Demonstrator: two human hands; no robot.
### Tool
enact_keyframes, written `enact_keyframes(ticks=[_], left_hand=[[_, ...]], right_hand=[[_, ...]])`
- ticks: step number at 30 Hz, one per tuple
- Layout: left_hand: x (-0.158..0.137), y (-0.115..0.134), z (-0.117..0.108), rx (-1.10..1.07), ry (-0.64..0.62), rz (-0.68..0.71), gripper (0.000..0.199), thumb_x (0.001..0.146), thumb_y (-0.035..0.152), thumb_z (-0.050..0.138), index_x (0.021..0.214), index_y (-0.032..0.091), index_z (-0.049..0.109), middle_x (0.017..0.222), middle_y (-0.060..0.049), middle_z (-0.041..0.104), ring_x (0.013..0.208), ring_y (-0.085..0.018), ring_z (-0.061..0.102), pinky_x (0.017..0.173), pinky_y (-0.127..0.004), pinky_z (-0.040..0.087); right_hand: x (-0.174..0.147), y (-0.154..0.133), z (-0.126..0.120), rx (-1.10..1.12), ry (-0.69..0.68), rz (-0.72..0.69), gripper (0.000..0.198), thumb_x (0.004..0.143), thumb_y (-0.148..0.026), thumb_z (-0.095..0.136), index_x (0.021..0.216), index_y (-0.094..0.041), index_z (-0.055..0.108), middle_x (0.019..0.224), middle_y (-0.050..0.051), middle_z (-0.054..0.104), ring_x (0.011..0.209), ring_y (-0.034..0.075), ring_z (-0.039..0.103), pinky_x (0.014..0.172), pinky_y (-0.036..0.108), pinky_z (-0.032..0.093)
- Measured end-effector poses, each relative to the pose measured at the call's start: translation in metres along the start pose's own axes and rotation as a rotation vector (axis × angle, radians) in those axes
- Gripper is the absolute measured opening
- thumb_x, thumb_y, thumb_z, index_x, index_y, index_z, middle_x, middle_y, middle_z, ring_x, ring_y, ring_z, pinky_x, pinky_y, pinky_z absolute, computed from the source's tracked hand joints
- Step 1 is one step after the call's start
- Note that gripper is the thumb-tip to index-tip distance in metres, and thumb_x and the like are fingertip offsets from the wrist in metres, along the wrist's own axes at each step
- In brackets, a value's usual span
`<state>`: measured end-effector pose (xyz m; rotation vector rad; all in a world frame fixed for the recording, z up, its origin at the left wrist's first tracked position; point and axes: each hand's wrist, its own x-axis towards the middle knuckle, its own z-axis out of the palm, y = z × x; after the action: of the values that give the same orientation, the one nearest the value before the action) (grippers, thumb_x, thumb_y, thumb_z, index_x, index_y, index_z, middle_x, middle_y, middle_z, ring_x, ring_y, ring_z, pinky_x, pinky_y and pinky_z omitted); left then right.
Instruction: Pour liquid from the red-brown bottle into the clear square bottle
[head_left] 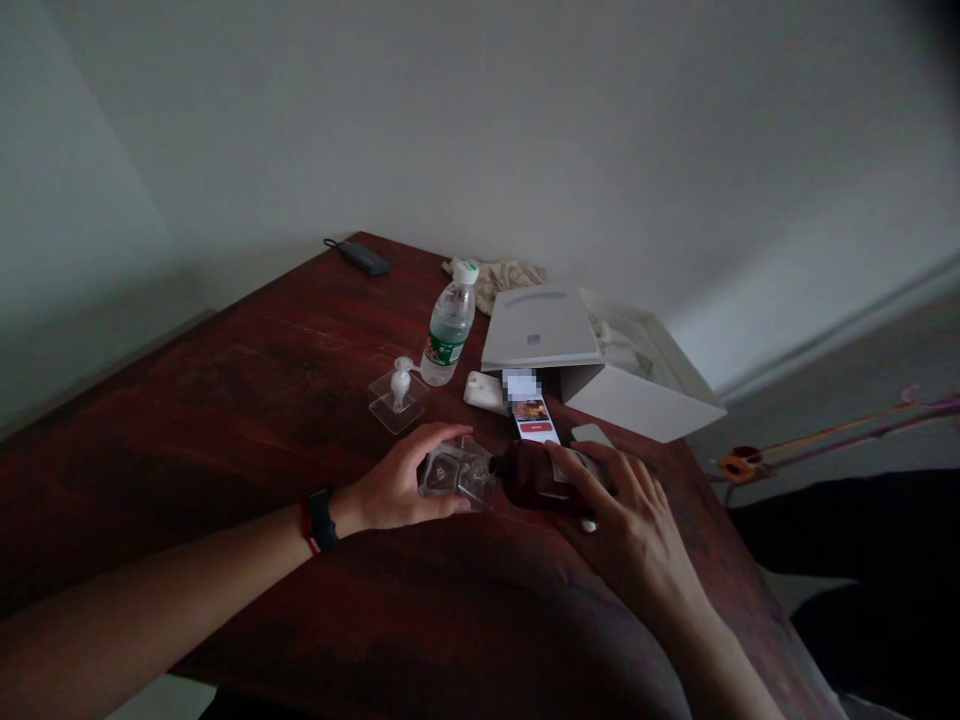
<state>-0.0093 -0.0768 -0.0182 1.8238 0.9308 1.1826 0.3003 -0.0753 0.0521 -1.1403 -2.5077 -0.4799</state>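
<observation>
My left hand (409, 485) is closed around a clear, square-sided plastic bottle (459, 472), tilted with its opening facing right. In my right hand (619, 510) is a dark brown bottle (531, 475), lying nearly level, its narrow neck meeting the clear bottle's mouth. Whether liquid runs between them is too dark to tell. Beyond my left hand, a white pump head (401, 382) rests on a clear square plate (381, 400). A lit phone (534, 415) lies just behind the brown bottle.
Behind the pump stands a water bottle (450, 325) with a green label. White boxes (541, 325) sit at the table's far right, beside a crumpled cloth (502, 275). A white object (485, 392) lies near the phone. At the back corner is a dark device (364, 257).
</observation>
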Motion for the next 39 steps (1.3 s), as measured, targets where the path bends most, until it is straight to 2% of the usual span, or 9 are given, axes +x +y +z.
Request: enact_keyframes(ticks=[16,21,31,39], left_hand=[[0.0004,0.0034,-0.0001,-0.03,-0.002,0.003,0.079,0.081,0.036,0.09,0.15,0.024,0.052,0.144,-0.014,0.064,0.13,-0.032,0.065,0.116,-0.051,0.051],[0.0006,0.004,0.0002,-0.034,0.004,0.004,0.079,0.081,0.037,0.091,0.149,0.023,0.053,0.143,-0.014,0.065,0.129,-0.032,0.066,0.114,-0.05,0.053],[0.0,0.001,0.0007,-0.042,0.004,-0.012,0.08,0.08,0.036,0.091,0.149,0.023,0.054,0.145,-0.014,0.064,0.13,-0.032,0.065,0.117,-0.051,0.051],[-0.0001,0.0017,0.0003,-0.052,0.008,-0.014,0.079,0.081,0.037,0.09,0.149,0.022,0.054,0.146,-0.014,0.063,0.131,-0.033,0.065,0.117,-0.053,0.05]], right_hand=[[0.0,0.0009,-0.0006,-0.006,0.005,-0.02,0.082,0.095,-0.025,0.071,0.166,-0.034,0.031,0.134,0.016,0.06,0.114,0.037,0.062,0.087,0.048,0.054],[0.0001,0.0008,-0.0009,-0.022,0.001,-0.014,0.079,0.097,-0.027,0.069,0.166,-0.034,0.032,0.134,0.016,0.06,0.114,0.037,0.062,0.083,0.046,0.053],[0.0003,0.0005,-0.0012,-0.017,0.002,-0.019,0.076,0.099,-0.027,0.066,0.166,-0.034,0.031,0.135,0.017,0.06,0.116,0.038,0.062,0.085,0.048,0.053],[0.0005,0.0011,-0.0014,-0.028,0.005,-0.019,0.067,0.097,-0.026,0.069,0.159,-0.03,0.043,0.135,0.017,0.06,0.115,0.038,0.062,0.083,0.047,0.052]])
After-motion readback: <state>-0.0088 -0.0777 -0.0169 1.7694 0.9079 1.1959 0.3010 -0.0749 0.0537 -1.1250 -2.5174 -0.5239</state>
